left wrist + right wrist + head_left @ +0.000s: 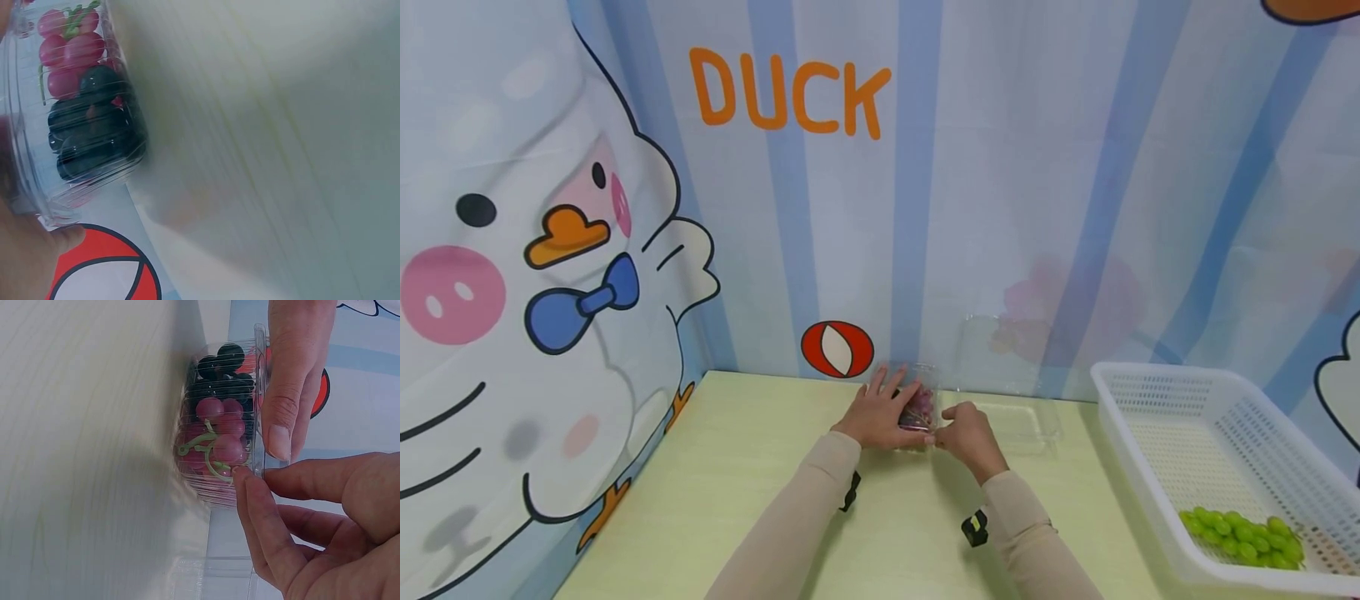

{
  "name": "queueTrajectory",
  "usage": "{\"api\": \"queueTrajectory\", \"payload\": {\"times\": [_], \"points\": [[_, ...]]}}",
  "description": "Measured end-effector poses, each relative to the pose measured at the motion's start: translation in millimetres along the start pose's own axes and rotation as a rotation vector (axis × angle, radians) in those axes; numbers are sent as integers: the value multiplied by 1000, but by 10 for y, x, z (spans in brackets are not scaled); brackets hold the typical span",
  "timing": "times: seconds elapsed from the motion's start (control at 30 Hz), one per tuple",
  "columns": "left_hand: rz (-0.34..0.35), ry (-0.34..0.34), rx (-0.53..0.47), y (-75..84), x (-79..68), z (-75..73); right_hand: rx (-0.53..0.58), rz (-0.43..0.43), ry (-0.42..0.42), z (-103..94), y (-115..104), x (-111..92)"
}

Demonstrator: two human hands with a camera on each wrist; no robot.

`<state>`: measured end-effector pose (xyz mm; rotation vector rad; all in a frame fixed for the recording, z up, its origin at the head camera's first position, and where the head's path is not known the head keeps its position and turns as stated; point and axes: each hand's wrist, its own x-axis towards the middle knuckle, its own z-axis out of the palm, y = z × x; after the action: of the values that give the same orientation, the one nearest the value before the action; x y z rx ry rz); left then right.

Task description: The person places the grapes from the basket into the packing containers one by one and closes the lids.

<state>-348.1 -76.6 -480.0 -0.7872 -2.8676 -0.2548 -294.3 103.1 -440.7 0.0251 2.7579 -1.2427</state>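
Observation:
A clear plastic clamshell box (187, 425), its lid down, sits on the table. Through its ribbed wall show pink-red grapes (209, 409) with green stems and dark, nearly black grapes (231, 357). My left hand (877, 418) lies across the lid with its fingers spread, its thumb along the near edge. At the near right corner my right hand (972, 440) pinches the rim between thumb and index finger, close beside the left thumb. In the left wrist view, the box's dark-grape end (103, 140) shows with part of the left hand at the edge.
A second clear clamshell (1015, 421) stands to the right with its lid raised against the striped backdrop. Farther right is a white perforated basket (1112, 433) with a bunch of green grapes (1243, 537) in its near end. The backdrop (1000, 167) rises right behind the table.

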Motion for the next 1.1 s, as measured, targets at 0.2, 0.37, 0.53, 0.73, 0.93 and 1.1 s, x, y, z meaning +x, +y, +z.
{"api": "queueTrajectory", "payload": {"times": [0.2, 0.37, 0.53, 0.73, 0.93, 1.1], "points": [[13, -5, 12, 0, 2, -34, -8, -1, 1, -1, 4, 14], [25, -19, 23, 1, 11, -61, -21, -9, -1, 3, 13, 21], [34, -51, 52, 18, 30, -107, -22, -8, 7, 0, 9, 25], [51, -64, 75, 50, 65, -137, -59, -23, 26, -16, -20, 4], [76, -82, 116, 65, 92, -136, -166, -54, 33, -60, -58, -44], [76, -98, 94, 97, 110, -157, -172, -85, 88, -167, -90, -102]]}}
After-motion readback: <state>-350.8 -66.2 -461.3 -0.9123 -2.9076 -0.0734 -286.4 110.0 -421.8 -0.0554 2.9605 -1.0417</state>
